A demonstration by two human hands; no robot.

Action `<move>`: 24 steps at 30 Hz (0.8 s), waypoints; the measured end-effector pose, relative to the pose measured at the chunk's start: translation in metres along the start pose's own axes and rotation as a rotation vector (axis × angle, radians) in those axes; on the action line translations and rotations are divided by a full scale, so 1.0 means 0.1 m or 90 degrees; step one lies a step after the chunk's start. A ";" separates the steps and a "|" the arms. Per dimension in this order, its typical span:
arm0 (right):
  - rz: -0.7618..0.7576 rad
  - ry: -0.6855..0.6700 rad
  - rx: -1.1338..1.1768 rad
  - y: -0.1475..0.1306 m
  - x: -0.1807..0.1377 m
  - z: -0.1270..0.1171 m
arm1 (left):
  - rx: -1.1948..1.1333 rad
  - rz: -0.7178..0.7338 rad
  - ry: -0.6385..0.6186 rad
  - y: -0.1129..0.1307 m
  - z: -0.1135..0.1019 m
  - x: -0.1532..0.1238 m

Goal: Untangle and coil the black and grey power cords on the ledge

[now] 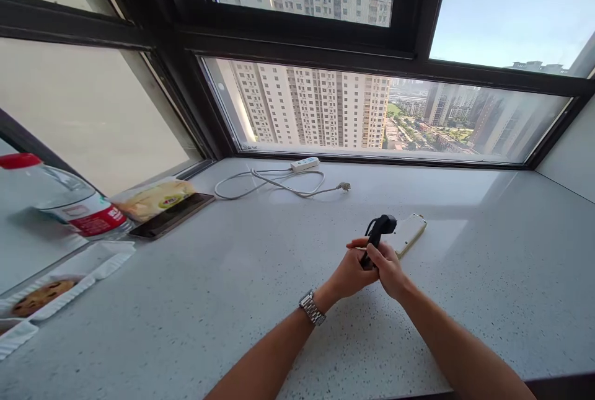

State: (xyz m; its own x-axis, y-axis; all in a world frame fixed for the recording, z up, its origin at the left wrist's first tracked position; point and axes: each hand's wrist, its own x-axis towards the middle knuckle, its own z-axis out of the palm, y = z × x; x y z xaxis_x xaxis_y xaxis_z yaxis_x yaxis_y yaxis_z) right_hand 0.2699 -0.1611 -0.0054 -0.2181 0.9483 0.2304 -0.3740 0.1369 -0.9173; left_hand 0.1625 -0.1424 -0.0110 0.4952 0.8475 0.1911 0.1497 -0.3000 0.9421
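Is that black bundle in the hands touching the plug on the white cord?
Apart. The head view shows a plain gap, with speckled countertop visible between the black bundle and the plug.

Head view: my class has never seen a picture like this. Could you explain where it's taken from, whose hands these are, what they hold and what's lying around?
There is no machine here: a person wearing a camera on their head looks forward and down at their own bare hands. The left hand, with a metal watch on its wrist, and the right hand together hold a black cord. Just beyond them, a flat white object lies on the speckled counter. Near the window is a white power strip with its cable. At left are a phone, a food packet, a red-capped bottle and a cookie in a tray.
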 end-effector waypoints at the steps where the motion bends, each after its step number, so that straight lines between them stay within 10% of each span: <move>1: 0.009 0.017 0.010 -0.01 0.01 0.00 | -0.010 0.001 0.008 0.00 0.01 0.00; 10: 0.008 0.252 0.196 -0.24 0.19 -0.33 | 0.134 0.142 0.179 -0.06 -0.19 0.02; 18: 0.041 0.117 -0.784 -0.19 0.06 -1.06 | 0.327 0.228 0.195 -0.16 -0.21 0.00; 24: 0.208 0.073 -1.170 -0.53 -0.03 -1.78 | 0.338 0.220 0.189 -0.17 -0.22 0.01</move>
State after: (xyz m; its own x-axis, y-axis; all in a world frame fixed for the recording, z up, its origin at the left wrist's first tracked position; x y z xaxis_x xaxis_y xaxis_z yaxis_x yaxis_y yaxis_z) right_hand 0.4503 -0.1207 -0.0157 0.0116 0.9988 0.0467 0.9958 -0.0073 -0.0909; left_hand 0.1415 -0.1265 -0.0207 0.3460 0.7262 0.5941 0.4620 -0.6830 0.5658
